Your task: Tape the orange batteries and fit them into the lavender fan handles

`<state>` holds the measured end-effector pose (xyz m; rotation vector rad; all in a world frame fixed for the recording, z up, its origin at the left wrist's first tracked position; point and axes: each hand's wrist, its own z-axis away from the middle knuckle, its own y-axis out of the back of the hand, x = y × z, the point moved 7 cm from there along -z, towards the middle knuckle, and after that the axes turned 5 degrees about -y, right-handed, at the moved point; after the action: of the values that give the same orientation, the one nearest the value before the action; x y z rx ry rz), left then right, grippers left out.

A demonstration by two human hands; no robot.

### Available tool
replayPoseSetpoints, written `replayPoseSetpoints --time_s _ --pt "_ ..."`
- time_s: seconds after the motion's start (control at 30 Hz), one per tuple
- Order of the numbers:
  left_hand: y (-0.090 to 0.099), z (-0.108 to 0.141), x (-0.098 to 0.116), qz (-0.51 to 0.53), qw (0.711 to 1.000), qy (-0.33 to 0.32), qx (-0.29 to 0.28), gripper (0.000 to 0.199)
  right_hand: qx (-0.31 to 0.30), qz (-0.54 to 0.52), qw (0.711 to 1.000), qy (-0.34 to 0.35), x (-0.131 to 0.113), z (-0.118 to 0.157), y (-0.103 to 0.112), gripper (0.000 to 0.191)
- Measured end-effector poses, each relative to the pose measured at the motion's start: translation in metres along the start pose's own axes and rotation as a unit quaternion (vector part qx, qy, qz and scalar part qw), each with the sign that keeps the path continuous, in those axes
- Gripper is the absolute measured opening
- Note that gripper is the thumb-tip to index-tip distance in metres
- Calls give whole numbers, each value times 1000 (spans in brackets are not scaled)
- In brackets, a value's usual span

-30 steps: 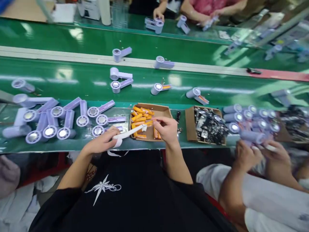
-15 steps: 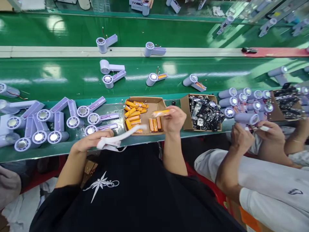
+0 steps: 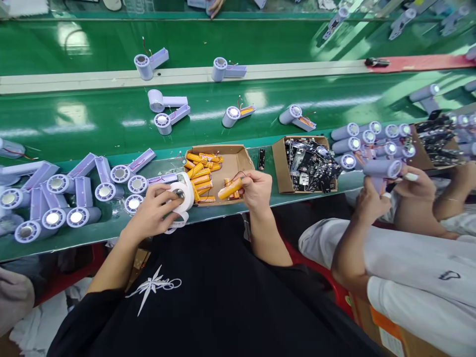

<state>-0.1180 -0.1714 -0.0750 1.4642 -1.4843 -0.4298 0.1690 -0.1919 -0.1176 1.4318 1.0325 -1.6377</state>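
Note:
My left hand [image 3: 156, 209] is closed around a roll of white tape [image 3: 186, 193], with a loose strip curling below it. Between the fingers of my right hand [image 3: 256, 190] is an orange battery [image 3: 229, 189] with thin wires at its end, tilted over the cardboard box. That shallow box [image 3: 238, 157] lies in front of me, and several orange batteries [image 3: 203, 179] are heaped in its left half. A few more batteries lie under the held one, partly hidden by it.
Lilac fan housings [image 3: 84, 216] crowd the bench on the left. A cardboard box [image 3: 281, 171] of black circuit boards [image 3: 312, 163] stands to the right, a single black part [image 3: 261, 159] beside it. A co-worker's hands [image 3: 374, 201] hold a housing at right. Beyond runs a green conveyor belt [image 3: 119, 106].
My left hand has turned, bringing the tape roll into view over the box's left edge. The battery in my right hand has moved slightly left and down. My view has shifted slightly.

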Motion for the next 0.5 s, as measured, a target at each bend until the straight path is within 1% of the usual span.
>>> replayPoseSetpoints --time_s 0.1,0.17,0.2,0.27,0.33,0.4,0.5 --pt "-10 -3 5 -21 1000 -13 4 24 22 19 999 14 -3 -1 -3 65" --pt "-16 -4 6 -20 1000 -9 11 24 28 -26 999 5 -2 -5 -8 66" --pt "-19 -4 7 -18 1000 -7 9 24 25 -60 998 -16 -1 -7 -11 67" --pt "-26 -5 8 -11 1000 -5 -4 24 6 -116 990 -79 4 -10 -20 71" --pt "-31 -6 8 -2 1000 -1 -22 27 -19 -132 982 -133 6 -9 -28 71" --pt "-34 -7 8 4 999 3 -35 29 -40 -137 978 -151 5 -6 -31 65" --pt "-34 -8 10 1 999 -2 -50 29 -71 -172 971 -151 3 2 -31 46"
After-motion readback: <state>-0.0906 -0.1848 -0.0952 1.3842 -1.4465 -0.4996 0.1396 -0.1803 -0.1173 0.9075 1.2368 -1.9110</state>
